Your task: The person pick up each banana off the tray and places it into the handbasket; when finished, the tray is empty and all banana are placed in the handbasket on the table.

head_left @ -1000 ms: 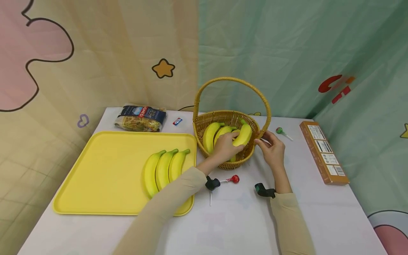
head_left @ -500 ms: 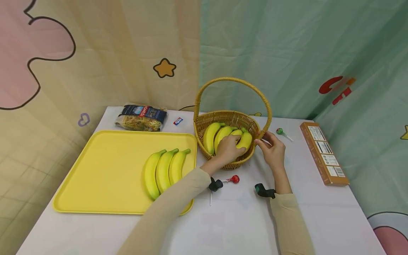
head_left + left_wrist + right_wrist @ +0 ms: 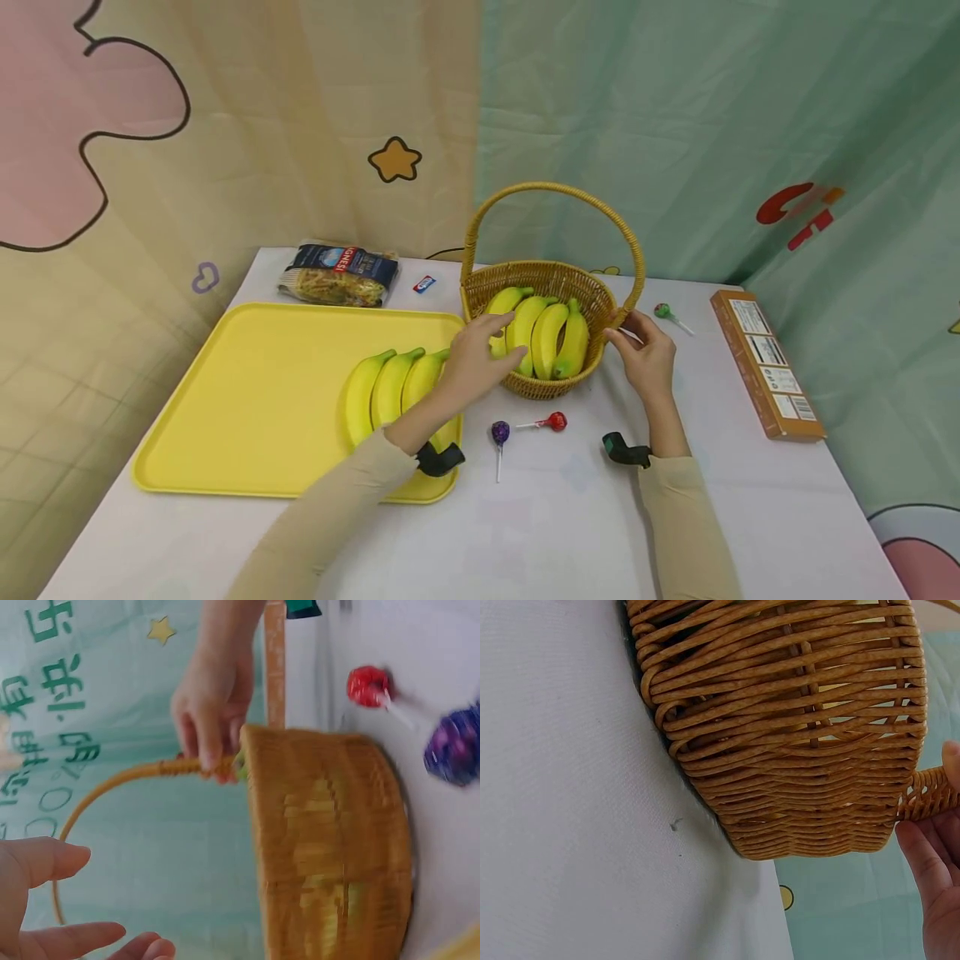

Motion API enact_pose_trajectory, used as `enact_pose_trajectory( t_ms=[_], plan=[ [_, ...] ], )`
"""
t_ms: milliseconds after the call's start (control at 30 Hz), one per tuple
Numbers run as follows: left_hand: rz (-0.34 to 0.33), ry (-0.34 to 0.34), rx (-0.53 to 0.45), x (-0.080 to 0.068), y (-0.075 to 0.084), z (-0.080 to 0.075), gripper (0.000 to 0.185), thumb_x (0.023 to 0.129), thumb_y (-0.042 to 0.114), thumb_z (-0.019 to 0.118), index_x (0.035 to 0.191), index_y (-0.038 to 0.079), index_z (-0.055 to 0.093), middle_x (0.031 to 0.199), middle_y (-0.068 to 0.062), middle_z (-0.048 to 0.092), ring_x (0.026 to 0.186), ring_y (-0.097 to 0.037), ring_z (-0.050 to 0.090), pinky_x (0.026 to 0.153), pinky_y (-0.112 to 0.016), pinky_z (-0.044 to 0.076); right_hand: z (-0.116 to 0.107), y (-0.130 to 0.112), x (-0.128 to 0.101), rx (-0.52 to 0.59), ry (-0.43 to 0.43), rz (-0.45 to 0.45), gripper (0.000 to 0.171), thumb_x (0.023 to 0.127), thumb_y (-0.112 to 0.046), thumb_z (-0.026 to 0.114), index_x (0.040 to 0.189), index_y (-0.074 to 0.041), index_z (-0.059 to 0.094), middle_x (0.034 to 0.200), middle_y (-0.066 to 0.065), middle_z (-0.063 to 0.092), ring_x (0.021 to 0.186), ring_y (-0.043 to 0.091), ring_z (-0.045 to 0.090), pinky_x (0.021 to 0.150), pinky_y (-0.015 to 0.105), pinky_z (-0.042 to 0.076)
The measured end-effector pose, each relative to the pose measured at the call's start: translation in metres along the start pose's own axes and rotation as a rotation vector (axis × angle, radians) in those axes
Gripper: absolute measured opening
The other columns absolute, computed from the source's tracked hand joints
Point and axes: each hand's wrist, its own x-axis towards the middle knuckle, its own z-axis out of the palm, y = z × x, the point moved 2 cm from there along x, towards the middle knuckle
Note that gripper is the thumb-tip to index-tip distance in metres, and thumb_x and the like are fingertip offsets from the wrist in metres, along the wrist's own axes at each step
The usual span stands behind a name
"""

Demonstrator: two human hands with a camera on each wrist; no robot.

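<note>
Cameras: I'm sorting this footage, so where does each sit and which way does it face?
Head: above, looking down at table, both hands, sleeves.
Left wrist: beside basket, facing the backdrop; left hand fingers, right hand at the handle.
Right wrist: low, facing basket wall; right fingertips.
All share the basket.

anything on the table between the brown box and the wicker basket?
Head view: one green lollipop lies between the long brown cardboard box and the round wicker basket, nearer the basket, just beyond the right hand pinching the handle base.
</note>
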Motion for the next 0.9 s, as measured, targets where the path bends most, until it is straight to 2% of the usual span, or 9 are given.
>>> enact_pose_trajectory(
  t_ms=[167,333,467,567,667,767,900],
  plan=[
    [-0.035,0.135,-0.008,-0.024,-0.021,-0.049,0.056,0.088,0.018,0.071,0.138,0.0,0.054,0.134,-0.02,0.058,0.113,-0.033,0.058,0.087,-0.045,0.053,-0.002,0.0,0.001,0.007,0.004,-0.009,0.035,0.084,0.01,0.068,0.117,0.02,0.059,0.112,0.039,0.062,0.097,0.006,0.065,0.08,0.013,0.053],
    [-0.145,0.225,0.037,-0.046,-0.054,-0.093,0.062,0.09,0.016,0.069,0.145,0.0,0.044,0.139,-0.022,0.051,0.12,-0.037,0.053,0.093,-0.051,0.049,-0.002,0.0,0.002,0.003,0.002,-0.008,0.035,0.084,0.01,0.068,0.116,0.02,0.06,0.113,0.038,0.062,0.098,0.016,0.067,0.08,0.013,0.053],
    [-0.229,0.273,0.077,-0.062,-0.08,-0.118,0.068,0.092,0.015,0.066,0.15,0.0,0.035,0.141,-0.025,0.046,0.122,-0.041,0.049,0.096,-0.054,0.046,-0.002,-0.002,0.002,-0.017,0.0,0.001,0.035,0.084,0.009,0.068,0.117,0.018,0.06,0.113,0.037,0.063,0.1,0.02,0.067,0.08,0.013,0.053],
    [-0.27,0.307,0.094,-0.073,-0.092,-0.128,0.07,0.092,0.014,0.066,0.151,-0.001,0.032,0.141,-0.027,0.045,0.122,-0.043,0.048,0.096,-0.056,0.045,-0.002,-0.002,0.002,-0.018,-0.001,0.009,0.035,0.085,0.008,0.068,0.118,0.017,0.061,0.113,0.038,0.062,0.1,0.018,0.067,0.08,0.012,0.053],
    [-0.294,0.321,0.101,-0.081,-0.101,-0.131,0.072,0.091,0.012,0.066,0.151,-0.002,0.031,0.141,-0.028,0.045,0.121,-0.044,0.048,0.095,-0.056,0.045,-0.002,-0.002,0.002,-0.011,-0.001,0.016,0.035,0.085,0.008,0.068,0.118,0.017,0.061,0.113,0.038,0.062,0.098,0.009,0.066,0.08,0.011,0.052],
    [-0.306,0.305,0.108,-0.087,-0.11,-0.129,0.072,0.091,0.012,0.067,0.151,-0.002,0.03,0.141,-0.029,0.045,0.121,-0.044,0.049,0.094,-0.056,0.046,-0.001,-0.002,0.001,-0.005,0.002,0.018,0.035,0.085,0.008,0.068,0.118,0.017,0.061,0.113,0.039,0.062,0.097,0.006,0.066,0.079,0.011,0.052],
    [-0.326,0.253,0.131,-0.091,-0.124,-0.122,0.071,0.092,0.014,0.066,0.151,-0.003,0.03,0.14,-0.029,0.045,0.121,-0.045,0.049,0.094,-0.056,0.046,0.0,-0.001,0.0,-0.001,-0.002,0.015,0.036,0.085,0.008,0.068,0.118,0.018,0.06,0.114,0.038,0.062,0.099,0.012,0.066,0.08,0.012,0.053]
  ],
)
